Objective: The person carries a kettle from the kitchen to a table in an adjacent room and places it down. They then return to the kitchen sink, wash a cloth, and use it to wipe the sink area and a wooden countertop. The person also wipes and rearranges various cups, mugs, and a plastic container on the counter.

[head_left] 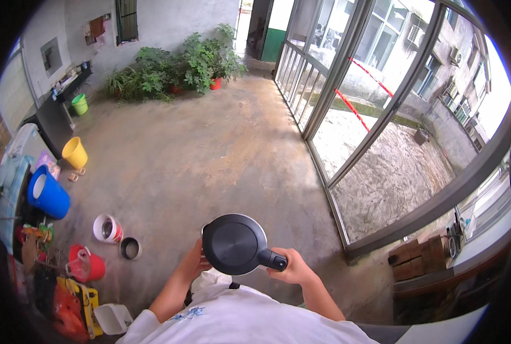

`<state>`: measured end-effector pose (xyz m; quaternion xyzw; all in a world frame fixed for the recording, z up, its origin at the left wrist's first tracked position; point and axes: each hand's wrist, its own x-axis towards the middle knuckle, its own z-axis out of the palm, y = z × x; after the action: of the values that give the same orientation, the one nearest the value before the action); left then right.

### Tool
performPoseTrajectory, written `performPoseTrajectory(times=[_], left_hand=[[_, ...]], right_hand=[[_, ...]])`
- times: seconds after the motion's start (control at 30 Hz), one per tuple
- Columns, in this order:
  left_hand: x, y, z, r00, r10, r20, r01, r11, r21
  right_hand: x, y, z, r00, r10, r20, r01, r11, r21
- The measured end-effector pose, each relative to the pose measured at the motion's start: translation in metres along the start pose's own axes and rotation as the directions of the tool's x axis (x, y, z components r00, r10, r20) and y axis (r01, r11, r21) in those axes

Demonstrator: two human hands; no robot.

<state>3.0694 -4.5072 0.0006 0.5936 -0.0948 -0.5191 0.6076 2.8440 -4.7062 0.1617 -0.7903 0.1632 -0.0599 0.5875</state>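
Here the concrete floor (227, 149) is spreading across mid-frame, with potted plants (201, 63) standing along the wall (169, 23) at upper centre, probably to leave walking room. A blue bucket (53, 198) is sitting at far left, seemingly tucked aside. At lower centre, a black pan (231, 243) is being held out: the right hand (293, 266) is wrapping its fingers around the handle (275, 260), the left hand (199, 259) is steadying the opposite rim, presumably sharing weight; its fingers are partly hiding, so I can't tell their closure.
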Motion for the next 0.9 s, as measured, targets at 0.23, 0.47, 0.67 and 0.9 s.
performPoseTrajectory(times=[0.23, 0.47, 0.67, 0.9], left_hand=[[0.237, 0.148, 0.013, 0.993, -0.115, 0.016, 0.114, 0.993, 0.027], [0.487, 0.248, 0.011, 1.0, -0.006, 0.009, 0.006, 1.0, -0.016], [0.668, 0.38, 0.009, 0.997, -0.006, -0.075, 0.003, 1.0, -0.031], [0.885, 0.547, 0.025, 0.993, 0.027, -0.112, -0.024, 0.999, 0.031]], right_hand=[[0.217, 0.007, -0.14, 0.991, 0.103, -0.082, -0.103, 0.995, -0.001], [0.447, 0.038, -0.291, 0.999, -0.026, -0.032, 0.025, 1.0, -0.006], [0.655, 0.042, -0.419, 0.996, 0.035, 0.082, -0.035, 0.999, 0.0], [0.889, 0.073, -0.544, 0.997, -0.053, 0.055, 0.05, 0.997, 0.05]])
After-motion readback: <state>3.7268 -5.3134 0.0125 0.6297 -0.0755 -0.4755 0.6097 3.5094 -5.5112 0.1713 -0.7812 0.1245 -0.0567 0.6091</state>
